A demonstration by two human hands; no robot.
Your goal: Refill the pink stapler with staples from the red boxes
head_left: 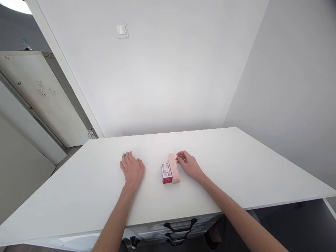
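Note:
A pale pink stapler [173,168] lies on the white table [236,164], pointing away from me. A small red and white staple box [166,173] sits flush against its left side. My right hand [188,163] rests on the table just right of the stapler, fingers curled, fingertips touching the stapler's far end. My left hand [132,168] lies palm down on the table well left of the box, fingers together and bent, with a small metallic item [124,153] at its fingertips.
The table stands against white walls at the back and right. A plastic drawer unit with black handles [181,229] sits under the front edge. A white cabinet [39,98] stands beyond the table's left side.

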